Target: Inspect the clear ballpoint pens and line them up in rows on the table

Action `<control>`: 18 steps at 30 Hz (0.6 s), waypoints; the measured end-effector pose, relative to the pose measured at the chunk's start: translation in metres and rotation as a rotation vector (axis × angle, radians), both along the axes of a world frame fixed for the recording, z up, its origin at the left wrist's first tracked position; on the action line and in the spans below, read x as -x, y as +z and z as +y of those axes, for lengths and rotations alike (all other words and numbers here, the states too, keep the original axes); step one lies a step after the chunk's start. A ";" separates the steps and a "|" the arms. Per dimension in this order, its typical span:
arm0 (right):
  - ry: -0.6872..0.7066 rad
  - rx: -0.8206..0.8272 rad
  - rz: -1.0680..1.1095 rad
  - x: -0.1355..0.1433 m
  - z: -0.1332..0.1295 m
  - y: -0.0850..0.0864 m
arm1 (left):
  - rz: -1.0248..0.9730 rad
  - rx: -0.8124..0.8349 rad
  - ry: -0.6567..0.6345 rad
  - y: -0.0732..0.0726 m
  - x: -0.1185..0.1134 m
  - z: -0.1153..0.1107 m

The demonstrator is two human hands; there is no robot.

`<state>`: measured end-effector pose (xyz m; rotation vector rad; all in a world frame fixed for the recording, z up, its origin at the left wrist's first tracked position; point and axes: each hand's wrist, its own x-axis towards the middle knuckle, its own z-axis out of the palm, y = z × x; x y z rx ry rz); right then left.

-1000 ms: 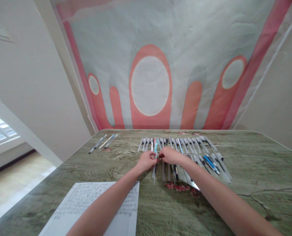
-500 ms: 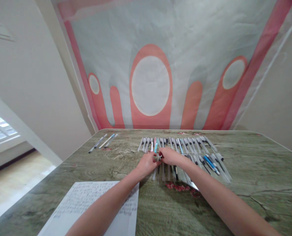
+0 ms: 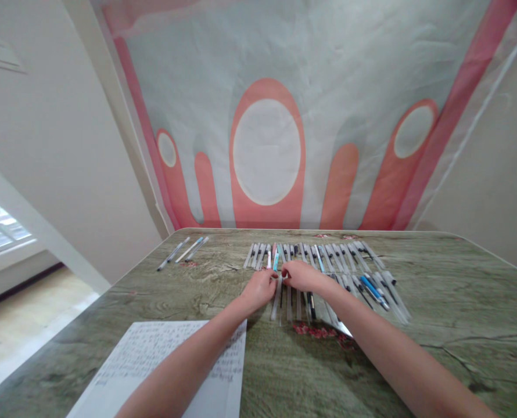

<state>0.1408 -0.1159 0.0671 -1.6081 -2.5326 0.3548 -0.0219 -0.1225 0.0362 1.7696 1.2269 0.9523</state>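
Note:
My left hand (image 3: 259, 288) and my right hand (image 3: 301, 275) meet over the left end of the front row of pens. The fingers of both hands are bent in, with the tips at the far end of a clear, sleeve-like pen (image 3: 276, 302) lying on the table. That end is partly hidden by my fingertips. Just beyond my hands lie a light blue pen (image 3: 276, 261) and a white pen (image 3: 269, 259) in the back row. A black pen (image 3: 312, 306) lies under my right wrist, among several clear pens.
A handwritten sheet of paper (image 3: 162, 348) lies beneath my left forearm. Three pens (image 3: 189, 249) lie apart at the far left of the wood-patterned table (image 3: 450, 302). Blue pens (image 3: 374, 291) are near the front row's right end. A patterned wall covering (image 3: 328, 69) stands behind.
The greyish piece seen between my fingertips no longer shows there. My fingertips have parted slightly, and the clear pen between them is more visible. Both arms stay nearly in place.

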 end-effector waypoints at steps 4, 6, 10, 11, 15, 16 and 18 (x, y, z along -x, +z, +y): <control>-0.017 -0.014 0.036 -0.004 0.003 0.003 | -0.069 0.120 0.012 -0.003 -0.001 0.000; -0.027 -0.014 0.044 -0.005 0.003 0.004 | -0.059 0.136 0.004 -0.005 -0.001 0.001; -0.042 -0.008 0.050 -0.005 0.002 0.007 | 0.038 0.057 -0.056 -0.008 0.002 0.005; -0.043 -0.006 0.049 -0.005 0.002 0.007 | 0.052 0.032 -0.067 -0.007 0.004 0.007; -0.043 -0.015 0.047 -0.006 0.003 0.006 | 0.090 -0.007 -0.036 -0.001 0.015 0.030; -0.038 -0.020 0.049 -0.006 0.003 0.006 | 0.106 -0.014 -0.012 0.002 0.020 0.039; -0.027 -0.024 0.056 -0.007 0.005 0.004 | 0.088 -0.060 0.099 0.009 0.036 0.060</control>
